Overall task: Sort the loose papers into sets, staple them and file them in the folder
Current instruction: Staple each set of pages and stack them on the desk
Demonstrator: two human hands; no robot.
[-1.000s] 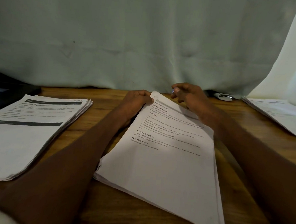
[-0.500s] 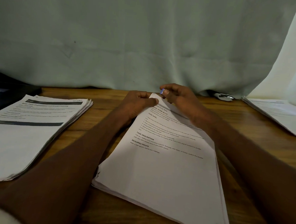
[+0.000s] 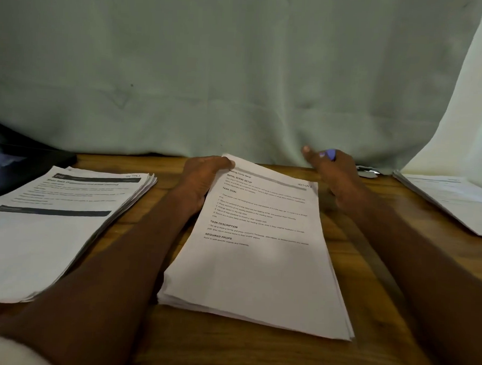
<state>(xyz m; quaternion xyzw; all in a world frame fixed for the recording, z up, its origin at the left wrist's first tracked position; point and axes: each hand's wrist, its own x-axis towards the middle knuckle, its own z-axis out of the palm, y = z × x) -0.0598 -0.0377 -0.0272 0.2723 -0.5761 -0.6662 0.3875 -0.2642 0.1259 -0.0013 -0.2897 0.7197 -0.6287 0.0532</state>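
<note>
A stack of printed papers (image 3: 261, 256) lies in the middle of the wooden table (image 3: 253, 356). My left hand (image 3: 199, 180) grips its far left corner, thumb on top of the sheets. My right hand (image 3: 335, 179) hovers just past the stack's far right corner, off the paper, with a small purple object (image 3: 331, 154) held among its fingers. A second stack with dark header bars (image 3: 53, 222) lies to the left. A third stack (image 3: 451, 201) lies at the right edge. A small white and silver object, perhaps a stapler (image 3: 366, 172), peeks out behind my right hand.
A dark folder-like thing (image 3: 14, 165) lies at the far left, behind the left stack. A pale green cloth (image 3: 240, 70) hangs along the table's back edge, with a white cloth (image 3: 466, 124) at the right. Bare wood shows between the stacks.
My right hand has left the middle stack's far left corner and swung right, off the paper. My left hand has kept its hold on that corner.
</note>
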